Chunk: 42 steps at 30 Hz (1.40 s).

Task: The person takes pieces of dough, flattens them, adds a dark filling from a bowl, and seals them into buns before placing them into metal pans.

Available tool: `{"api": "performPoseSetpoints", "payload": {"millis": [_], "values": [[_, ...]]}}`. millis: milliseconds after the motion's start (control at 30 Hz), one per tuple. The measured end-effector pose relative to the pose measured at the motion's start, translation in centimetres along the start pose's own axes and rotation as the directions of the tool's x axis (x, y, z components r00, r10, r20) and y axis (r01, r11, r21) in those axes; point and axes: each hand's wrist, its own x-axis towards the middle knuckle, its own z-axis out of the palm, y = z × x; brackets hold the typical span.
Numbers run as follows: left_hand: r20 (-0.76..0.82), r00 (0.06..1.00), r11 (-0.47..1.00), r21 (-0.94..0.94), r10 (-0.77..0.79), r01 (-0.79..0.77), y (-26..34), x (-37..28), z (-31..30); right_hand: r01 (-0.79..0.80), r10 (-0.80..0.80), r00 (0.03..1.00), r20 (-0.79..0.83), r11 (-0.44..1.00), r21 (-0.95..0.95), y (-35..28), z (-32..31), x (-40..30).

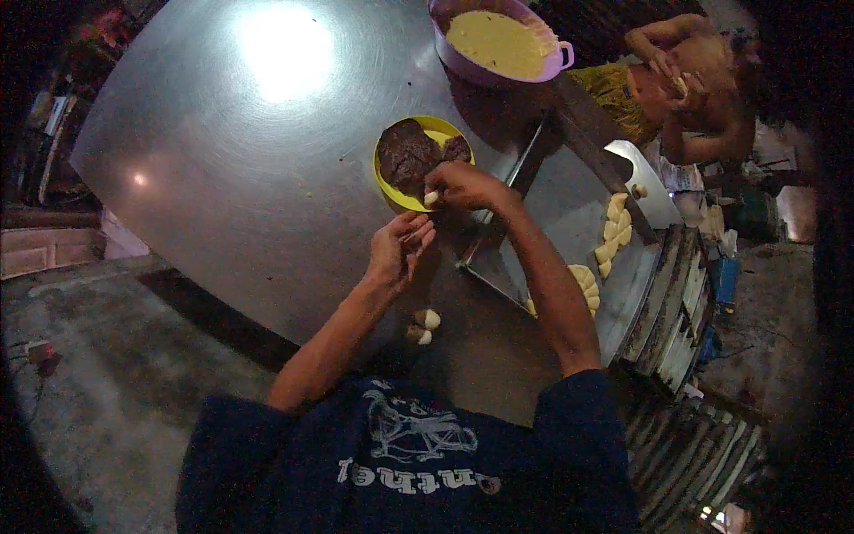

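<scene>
A round yellow bowl of dark brown paste stands on the metal tabletop before me. My right hand is over the bowl's near right rim. A small pale piece, probably dough, shows at its fingertips. Just below the rim is my left hand, palm partly turned up and fingers bent; whether something thin lies between them is unclear. Several small pale dough balls rest on the table close to my body.
At my right, a metal tray holds rows of shaped pale dough. Stacked trays stand beyond its near end. A purple basin of yellow mixture is at the far side. Another person at the right holds something small.
</scene>
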Motion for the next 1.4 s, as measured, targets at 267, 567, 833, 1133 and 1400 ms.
{"api": "performPoseSetpoints", "payload": {"millis": [267, 567, 833, 1133, 1400], "values": [[0.162, 0.982, 0.974, -0.189, -0.095, 0.125, 0.7, -2.8, -0.7, 0.085, -0.076, 0.995, -0.061, 0.378, 0.922, -3.3, -0.6, -5.4], [0.289, 0.953, 0.994, -0.039, -0.088, 0.103, 1.7, -8.9, 0.9, 0.288, 0.185, 0.937, -0.297, 0.078, 0.955, -9.4, 5.6, -10.5], [0.291, 0.936, 0.937, -0.221, -0.200, 0.269, 0.3, -9.8, 1.6, 0.623, 0.458, 0.715, -0.528, -0.075, 0.779, -10.3, 12.4, -13.0], [0.237, 0.971, 0.943, 0.313, 0.038, -0.113, 1.7, -12.6, 3.6, 0.030, -0.135, 0.479, -0.867, 0.990, -0.137, -13.4, 12.9, -16.0], [0.441, 0.896, 0.721, 0.636, -0.048, -0.274, 2.6, -14.5, 2.7, 0.034, 0.244, 0.577, -0.780, 0.946, 0.321, -15.9, 11.8, -18.4]]}}
